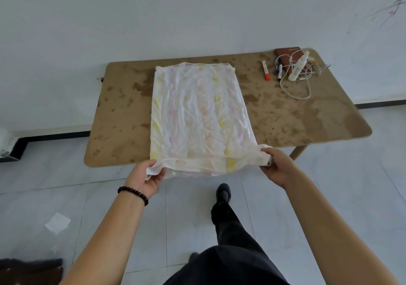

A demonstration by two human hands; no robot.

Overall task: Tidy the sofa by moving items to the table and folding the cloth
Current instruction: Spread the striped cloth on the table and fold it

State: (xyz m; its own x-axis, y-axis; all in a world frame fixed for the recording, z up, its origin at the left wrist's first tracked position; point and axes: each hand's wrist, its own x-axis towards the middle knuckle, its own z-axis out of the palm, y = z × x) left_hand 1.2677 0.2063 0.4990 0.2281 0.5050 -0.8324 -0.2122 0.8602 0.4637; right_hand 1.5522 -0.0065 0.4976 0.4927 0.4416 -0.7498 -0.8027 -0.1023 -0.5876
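Note:
A thin white cloth (pixel 197 111) with faint yellow and pink marks lies folded into a long rectangle on the brown mottled table (pixel 285 117). Its near edge hangs just past the table's front edge. My left hand (pixel 146 178) pinches the near left corner of the cloth. My right hand (pixel 278 166) grips the near right corner. The strip of cloth between my two hands is lifted slightly off the table edge.
At the table's far right lie a red-capped marker (pixel 265 70), a blue pen (pixel 279 72), a white spray bottle (pixel 298 67), a brown wallet (pixel 289 53) and a white cable (pixel 301 87). A paper scrap (pixel 58 222) lies on the tiled floor. My leg and shoe (pixel 223 193) stand below the table.

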